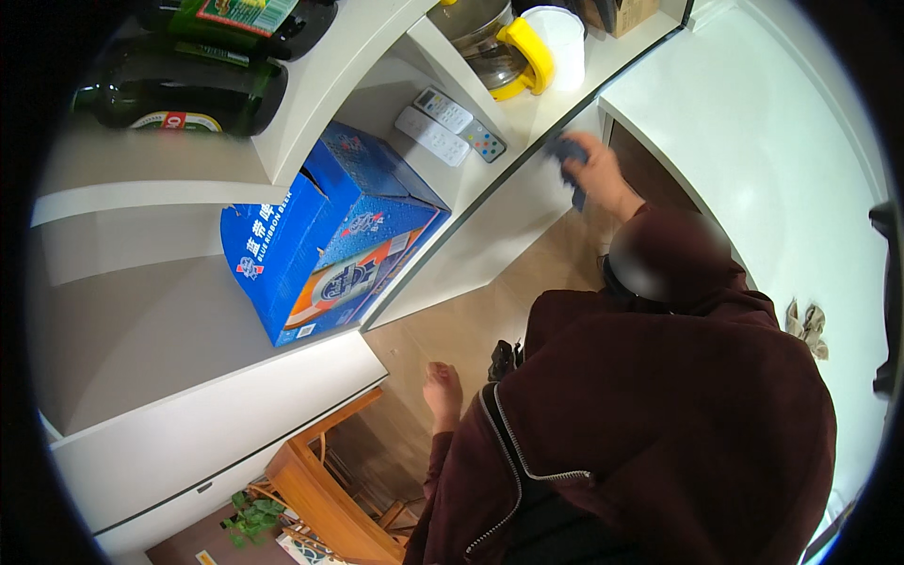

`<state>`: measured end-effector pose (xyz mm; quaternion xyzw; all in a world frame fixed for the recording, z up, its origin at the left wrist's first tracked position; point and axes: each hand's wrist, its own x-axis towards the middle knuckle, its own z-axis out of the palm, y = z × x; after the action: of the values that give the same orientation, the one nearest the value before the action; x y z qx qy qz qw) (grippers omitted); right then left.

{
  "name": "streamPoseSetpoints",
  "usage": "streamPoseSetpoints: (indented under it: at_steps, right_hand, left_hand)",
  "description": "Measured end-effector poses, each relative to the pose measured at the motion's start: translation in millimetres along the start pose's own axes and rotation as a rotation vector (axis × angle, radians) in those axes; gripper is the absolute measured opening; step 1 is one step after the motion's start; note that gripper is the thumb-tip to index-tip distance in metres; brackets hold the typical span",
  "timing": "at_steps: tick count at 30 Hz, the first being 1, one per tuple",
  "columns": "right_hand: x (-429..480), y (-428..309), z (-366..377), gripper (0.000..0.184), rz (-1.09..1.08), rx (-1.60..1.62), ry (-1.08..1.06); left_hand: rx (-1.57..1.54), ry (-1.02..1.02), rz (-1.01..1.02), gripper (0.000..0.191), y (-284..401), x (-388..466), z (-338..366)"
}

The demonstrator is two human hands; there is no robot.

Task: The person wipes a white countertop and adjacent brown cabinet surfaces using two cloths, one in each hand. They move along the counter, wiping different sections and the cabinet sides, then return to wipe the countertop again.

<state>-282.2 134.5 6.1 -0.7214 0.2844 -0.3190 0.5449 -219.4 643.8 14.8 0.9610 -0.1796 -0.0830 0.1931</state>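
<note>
My right hand [599, 173] grips a dark blue-grey cloth [569, 157], blurred as if in motion. The cloth is at the white cabinet front [487, 226], just under the dark edge strip of the shelf; whether it presses on the panel cannot be told. My left hand [443, 392] hangs lower down, over the floor, its fingers curled in and nothing visible in them. Both arms wear maroon sleeves. Nearest the cloth on the shelf are three remote controls [445, 120] and a glass jug with a yellow handle [533, 56].
A blue beer carton [332, 247] stands at the shelf's front edge. Green glass bottles [191, 85] lie on an upper shelf. A white container [558, 42] stands beside the jug. To the right, a white surface [763, 141] bears a crumpled cloth [809, 328]. Wooden furniture [332, 501] stands below.
</note>
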Motion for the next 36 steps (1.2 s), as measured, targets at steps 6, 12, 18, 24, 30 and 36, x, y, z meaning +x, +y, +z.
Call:
streamPoseSetpoints:
  at_steps: [6,12,18,24,30,36]
  right_hand:
    - [52,29,29,0.035,0.332,0.298,0.517]
    - [-25,6,124,0.033,0.449,0.229,0.232]
    - [16,19,68,0.026,0.514,0.385,0.268]
    - [64,22,26,0.020,0.431,0.544,0.591]
    - [-11,-12,137,0.037,0.522,-0.090,0.368]
    - [-27,-37,147,0.017,0.765,0.533,0.062]
  left_hand:
    - [-0.041,0.022,-0.003,0.011,-7,6,-1]
    - [-0.156,0.117,0.027,0.016,2,37,-32]
    - [-0.282,0.336,-0.051,0.015,-9,71,-71]
    - [-0.447,0.430,-0.282,0.035,-67,87,-84]
    - [-0.555,0.408,-0.332,0.055,-77,121,-74]
    - [-0.666,0.310,-0.290,0.064,-64,143,-61]
